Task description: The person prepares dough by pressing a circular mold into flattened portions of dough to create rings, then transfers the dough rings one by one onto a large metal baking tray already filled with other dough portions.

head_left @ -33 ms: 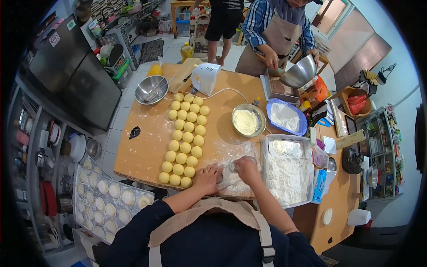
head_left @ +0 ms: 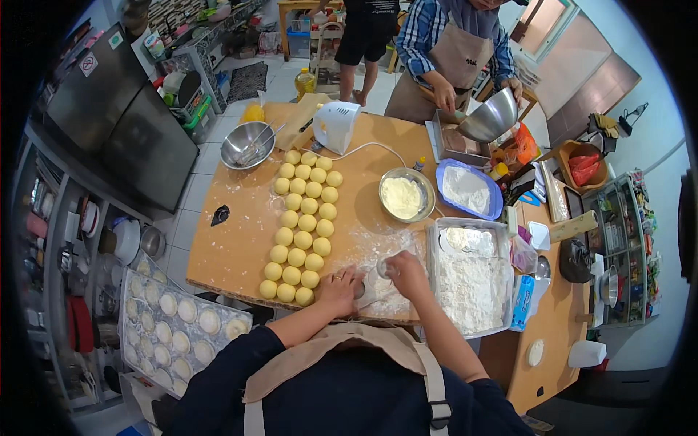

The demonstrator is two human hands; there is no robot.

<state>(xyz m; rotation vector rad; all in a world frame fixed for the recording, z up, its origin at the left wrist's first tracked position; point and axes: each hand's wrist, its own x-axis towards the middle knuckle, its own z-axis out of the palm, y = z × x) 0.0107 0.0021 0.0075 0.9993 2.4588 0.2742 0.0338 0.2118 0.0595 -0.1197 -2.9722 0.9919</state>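
At the table's near edge, my left hand (head_left: 337, 289) has its fingers spread low over the surface, touching a small grey rounded object (head_left: 359, 290). To its right, my right hand (head_left: 406, 275) is closed on a small clear, cup-like object (head_left: 385, 268) over a patch of flour (head_left: 385, 301). Rows of round yellow dough balls (head_left: 296, 257) lie left of my hands. A clear tub of white flour (head_left: 469, 298) stands just right of my right hand. Exactly what is under my fingers is hard to make out.
The table (head_left: 225, 240) holds a steel bowl (head_left: 243, 142), a white mixer (head_left: 334, 127), a cream-filled bowl (head_left: 400, 198) and a blue tray (head_left: 469, 189). A tray of dough rounds (head_left: 171, 334) sits lower left. A co-worker (head_left: 454, 65) tilts a bowl opposite; another person (head_left: 360, 43) stands behind.
My right hand and the clear object in it have shifted very slightly. Otherwise the scene looks the same.
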